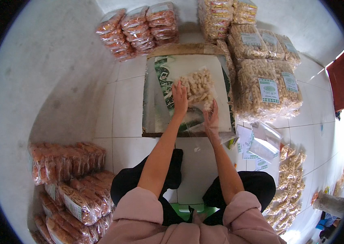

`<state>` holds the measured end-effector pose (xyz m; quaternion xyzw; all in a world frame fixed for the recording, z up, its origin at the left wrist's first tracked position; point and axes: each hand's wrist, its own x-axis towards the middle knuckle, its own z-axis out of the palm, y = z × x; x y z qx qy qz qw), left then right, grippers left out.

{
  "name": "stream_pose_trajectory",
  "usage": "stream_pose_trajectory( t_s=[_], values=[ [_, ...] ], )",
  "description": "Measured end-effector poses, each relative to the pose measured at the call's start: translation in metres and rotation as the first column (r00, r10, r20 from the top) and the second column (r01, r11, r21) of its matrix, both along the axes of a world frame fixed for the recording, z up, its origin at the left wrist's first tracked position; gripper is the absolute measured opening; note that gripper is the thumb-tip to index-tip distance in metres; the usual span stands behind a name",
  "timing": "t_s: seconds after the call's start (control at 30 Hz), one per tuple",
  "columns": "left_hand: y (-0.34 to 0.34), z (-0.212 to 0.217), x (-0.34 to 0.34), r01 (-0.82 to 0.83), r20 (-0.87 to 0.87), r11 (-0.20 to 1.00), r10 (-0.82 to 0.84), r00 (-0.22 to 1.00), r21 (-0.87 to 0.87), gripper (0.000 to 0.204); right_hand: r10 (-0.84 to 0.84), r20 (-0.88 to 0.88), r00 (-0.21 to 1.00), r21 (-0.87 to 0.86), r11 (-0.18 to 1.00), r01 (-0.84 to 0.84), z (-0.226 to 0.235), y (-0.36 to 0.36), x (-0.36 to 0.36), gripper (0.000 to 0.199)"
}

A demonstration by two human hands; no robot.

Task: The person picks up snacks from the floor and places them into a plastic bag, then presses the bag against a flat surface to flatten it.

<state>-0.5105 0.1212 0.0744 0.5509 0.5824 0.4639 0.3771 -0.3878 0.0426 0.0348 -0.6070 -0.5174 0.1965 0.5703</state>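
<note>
On a low worn table point(216, 65) in front of me lies a clear plastic bag point(198, 84) filled with rows of pale, stick-shaped snacks. My left hand point(180, 97) rests against the bag's left side, its fingers stretched out over the edge of the snacks. At the near right corner, my right hand point(211, 122) has its thumb and fingers around the bag. Loose clear plastic trails toward me over the table's near edge and covers part of that hand, so its exact hold is partly hidden.
Packed snack bags point(261, 87) are stacked right of the table. Reddish packs stand at the far left point(137, 30) and near left point(68, 160). Labels point(245, 138) and empty clear bags point(265, 142) lie on the tiles, beside small tied snack bundles point(289, 175).
</note>
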Motion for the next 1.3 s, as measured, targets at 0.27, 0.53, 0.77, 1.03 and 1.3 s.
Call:
stream_pose_trajectory(
  t_s=[0.27, 0.53, 0.77, 1.03, 1.3],
  values=[
    [0.0, -0.011, 0.001, 0.153, -0.109, 0.987, -0.146, 0.983, 0.052, 0.065, 0.213, -0.084, 0.973, 0.016, 0.977, -0.212, -0.001, -0.007, 0.006, 0.06],
    [-0.008, -0.012, 0.001, 0.141, -0.201, 0.981, -0.112, 0.973, 0.135, 0.064, -0.103, -0.253, 0.962, 0.057, 0.991, 0.121, 0.013, -0.004, -0.028, 0.045],
    [-0.006, -0.009, -0.002, 0.185, -0.212, 0.977, -0.159, 0.964, 0.108, 0.06, -0.217, -0.252, 0.943, -0.091, 0.976, 0.2, 0.011, 0.008, -0.033, 0.043],
    [0.0, -0.006, -0.006, 0.246, -0.212, 0.966, -0.225, 0.951, 0.081, 0.08, -0.179, -0.176, 0.968, -0.025, 0.984, 0.177, 0.009, 0.013, -0.037, 0.044],
    [0.0, 0.0, 0.007, 0.276, -0.339, 0.955, -0.224, 0.914, 0.111, 0.089, -0.114, 0.101, 0.988, 0.107, 0.989, 0.103, 0.006, 0.014, -0.017, 0.039]
  ],
)
